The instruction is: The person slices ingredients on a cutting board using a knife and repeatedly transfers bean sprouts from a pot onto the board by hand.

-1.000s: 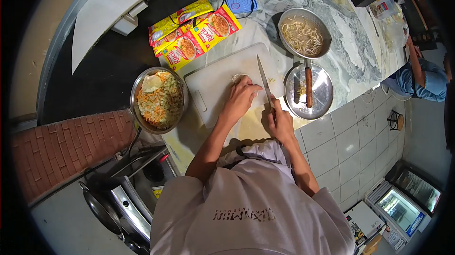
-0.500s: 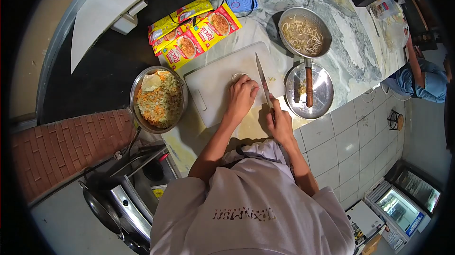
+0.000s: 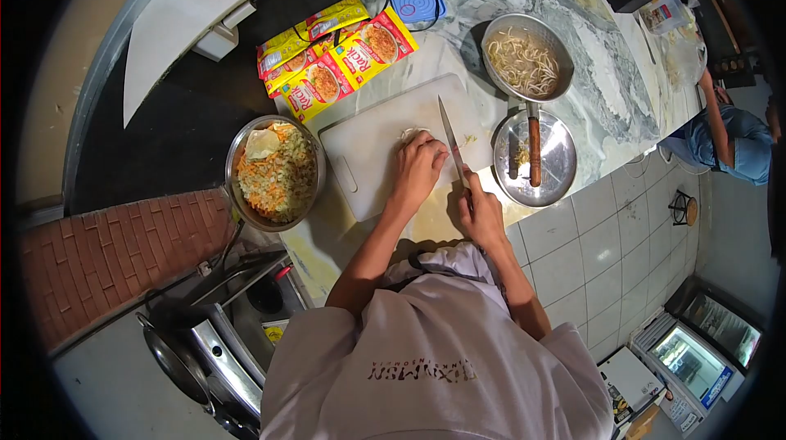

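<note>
Pale strands (image 3: 414, 130) are lying on the cutting board (image 3: 372, 137), partly hidden beneath and just beyond the left hand (image 3: 419, 163), which is nearer them than the right hand (image 3: 481, 215). Their long axis I cannot tell. The left fingers are curling down, nearly closed; what they are pinching is hidden. The right fingers are wrapping closed around the handle of the knife (image 3: 449, 131), whose slim metal blade is slanting away from the body, just right of the left fingers. Fine scraps (image 3: 469, 139) are sitting beyond the blade. Rightward, a round metal pan (image 3: 566, 67) is holding thin, curling sprouts (image 3: 524, 63) in cloudy liquid, its wooden handle (image 3: 535, 149) extending over a shiny plate (image 3: 559, 153). Leftward, a steel bowl (image 3: 320, 166) is holding orange and pale-green shreds (image 3: 278, 178).
</note>
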Tool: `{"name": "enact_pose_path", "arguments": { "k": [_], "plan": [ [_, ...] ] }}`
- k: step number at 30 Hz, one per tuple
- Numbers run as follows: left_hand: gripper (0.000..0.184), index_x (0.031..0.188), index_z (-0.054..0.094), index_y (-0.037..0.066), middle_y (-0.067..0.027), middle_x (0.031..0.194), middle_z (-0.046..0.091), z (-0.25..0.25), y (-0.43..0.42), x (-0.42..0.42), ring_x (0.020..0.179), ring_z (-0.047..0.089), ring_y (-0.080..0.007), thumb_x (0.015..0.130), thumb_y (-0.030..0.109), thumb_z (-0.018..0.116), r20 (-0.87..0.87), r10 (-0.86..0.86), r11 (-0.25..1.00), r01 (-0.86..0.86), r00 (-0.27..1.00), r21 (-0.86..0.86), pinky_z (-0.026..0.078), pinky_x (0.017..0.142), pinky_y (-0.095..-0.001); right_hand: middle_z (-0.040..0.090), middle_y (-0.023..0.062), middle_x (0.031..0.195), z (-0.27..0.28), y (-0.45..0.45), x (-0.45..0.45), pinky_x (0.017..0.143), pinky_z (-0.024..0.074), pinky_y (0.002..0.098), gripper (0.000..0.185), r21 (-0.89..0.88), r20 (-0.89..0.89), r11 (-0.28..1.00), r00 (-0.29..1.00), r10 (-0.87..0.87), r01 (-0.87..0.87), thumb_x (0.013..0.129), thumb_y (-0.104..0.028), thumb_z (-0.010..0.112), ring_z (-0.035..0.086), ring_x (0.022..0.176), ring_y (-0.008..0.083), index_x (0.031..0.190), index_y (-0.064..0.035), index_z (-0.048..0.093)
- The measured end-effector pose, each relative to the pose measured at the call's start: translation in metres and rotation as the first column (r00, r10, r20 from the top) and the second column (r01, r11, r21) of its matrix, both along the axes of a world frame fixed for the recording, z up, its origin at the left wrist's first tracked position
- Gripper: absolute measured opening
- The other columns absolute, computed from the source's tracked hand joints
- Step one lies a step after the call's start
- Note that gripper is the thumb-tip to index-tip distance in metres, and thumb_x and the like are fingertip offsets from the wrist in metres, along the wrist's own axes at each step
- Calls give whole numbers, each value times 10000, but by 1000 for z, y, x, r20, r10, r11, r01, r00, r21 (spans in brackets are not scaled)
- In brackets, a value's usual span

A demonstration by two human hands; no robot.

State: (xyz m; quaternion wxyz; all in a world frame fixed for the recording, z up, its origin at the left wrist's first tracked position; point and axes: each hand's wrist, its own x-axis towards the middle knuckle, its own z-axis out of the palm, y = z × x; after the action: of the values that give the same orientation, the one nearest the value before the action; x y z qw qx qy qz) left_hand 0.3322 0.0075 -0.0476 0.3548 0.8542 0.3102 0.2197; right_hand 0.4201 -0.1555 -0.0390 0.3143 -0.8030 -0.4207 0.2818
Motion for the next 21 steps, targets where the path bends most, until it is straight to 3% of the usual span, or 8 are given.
{"name": "enact_pose_path", "arguments": {
  "k": [11, 19, 21],
  "plan": [
    [67, 868, 681, 37, -114, 921, 628, -4, 2, -5, 852, 642, -356, 822, 66, 719, -7, -3, 1000, 4, 1000, 19, 506, 771, -469, 643, 176, 721, -3, -4, 2, 593, 496, 477, 649, -5, 54, 999, 998, 35, -35, 847, -14, 582, 638, 611, 406, 1468, -99, 415],
    [68, 887, 687, 34, -121, 925, 641, 4, 17, -17, 857, 645, -363, 833, 56, 723, 7, 71, 997, -71, 997, 44, 504, 764, -466, 606, 156, 706, -2, -6, 9, 593, 484, 427, 653, -19, 46, 999, 998, -38, 39, 861, 7, 593, 613, 596, 374, 1477, -122, 421],
    [90, 886, 686, 30, -130, 914, 645, 9, 23, -20, 853, 647, -367, 813, 30, 737, 34, 84, 996, -83, 996, -34, 507, 757, -464, 593, 156, 694, 1, -4, 11, 591, 482, 422, 647, 3, 56, 999, 997, -49, 49, 864, 10, 590, 603, 586, 366, 1475, -120, 425]
  ]
}}
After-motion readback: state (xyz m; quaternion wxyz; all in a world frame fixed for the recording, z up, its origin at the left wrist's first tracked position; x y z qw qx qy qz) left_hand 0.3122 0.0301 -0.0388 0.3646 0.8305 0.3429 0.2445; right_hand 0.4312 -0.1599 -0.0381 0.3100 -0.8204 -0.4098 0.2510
